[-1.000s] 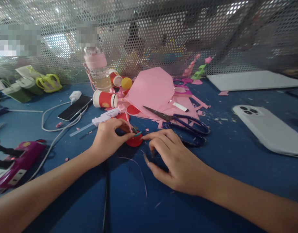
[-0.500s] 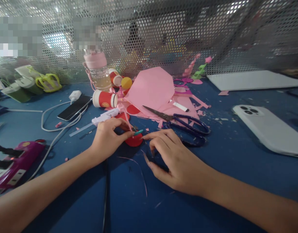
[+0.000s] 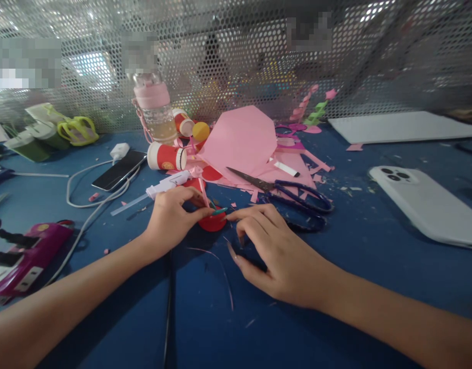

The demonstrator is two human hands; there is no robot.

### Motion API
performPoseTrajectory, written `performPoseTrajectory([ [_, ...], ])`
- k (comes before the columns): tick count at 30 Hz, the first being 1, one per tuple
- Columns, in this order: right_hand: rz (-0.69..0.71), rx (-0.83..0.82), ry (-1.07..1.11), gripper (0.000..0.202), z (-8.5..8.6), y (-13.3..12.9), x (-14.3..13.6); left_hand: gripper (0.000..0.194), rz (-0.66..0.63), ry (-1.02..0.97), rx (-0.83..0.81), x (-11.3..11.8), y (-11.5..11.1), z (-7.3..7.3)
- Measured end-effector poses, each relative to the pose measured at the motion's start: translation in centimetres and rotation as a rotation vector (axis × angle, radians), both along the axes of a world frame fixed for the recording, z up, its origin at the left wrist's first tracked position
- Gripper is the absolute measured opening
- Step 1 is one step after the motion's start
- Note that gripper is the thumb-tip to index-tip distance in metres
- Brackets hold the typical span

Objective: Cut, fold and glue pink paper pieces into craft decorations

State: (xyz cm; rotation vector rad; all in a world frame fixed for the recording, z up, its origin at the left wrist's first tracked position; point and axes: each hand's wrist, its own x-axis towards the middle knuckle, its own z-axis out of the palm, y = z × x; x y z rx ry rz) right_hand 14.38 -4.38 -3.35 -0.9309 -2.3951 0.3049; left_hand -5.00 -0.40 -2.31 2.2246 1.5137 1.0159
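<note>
My left hand [image 3: 170,218] pinches a small teal strip [image 3: 219,211] between thumb and finger, just above a red disc [image 3: 213,223] lying on the blue table. A thin pink stem [image 3: 203,190] with a pink top rises beside those fingertips, its lower end partly hidden. To the right, my right hand [image 3: 270,251] has its thumb and fingers apart and holds nothing. Its index fingertip reaches the disc's right edge. Dark-handled scissors [image 3: 276,187] lie open beyond the right hand, resting partly on pink paper [image 3: 241,138].
A white and lilac glue gun [image 3: 169,183], a red paper cup [image 3: 166,156] and a bottle [image 3: 153,110] stand or lie behind the left hand. Further left are a phone [image 3: 119,170] and a purple power strip [image 3: 30,253]. A white phone [image 3: 424,205] lies right, before a perforated metal screen [image 3: 239,61].
The view has shifted very slightly. Both hands stay almost still, with the left still pinching the teal strip at the red disc.
</note>
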Motion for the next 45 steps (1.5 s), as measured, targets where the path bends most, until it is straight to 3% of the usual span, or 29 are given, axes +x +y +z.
performPoseTrajectory([
  [28,0.005,0.006,-0.007,0.008,-0.1,0.1,0.0,0.006,-0.033,-0.022,-0.121,-0.1,0.3,0.0],
  [36,0.008,0.019,-0.005,0.011,-0.3,0.1,0.1,0.005,-0.039,0.01,-0.087,-0.1,0.1,0.1],
  [41,-0.026,0.116,0.143,0.012,-0.4,0.3,0.4,0.003,-0.058,0.048,-0.077,-0.1,0.2,0.1],
  [45,-0.144,0.185,0.316,0.007,-0.4,1.0,0.5,0.002,-0.081,0.049,-0.069,-0.1,0.2,0.1],
])
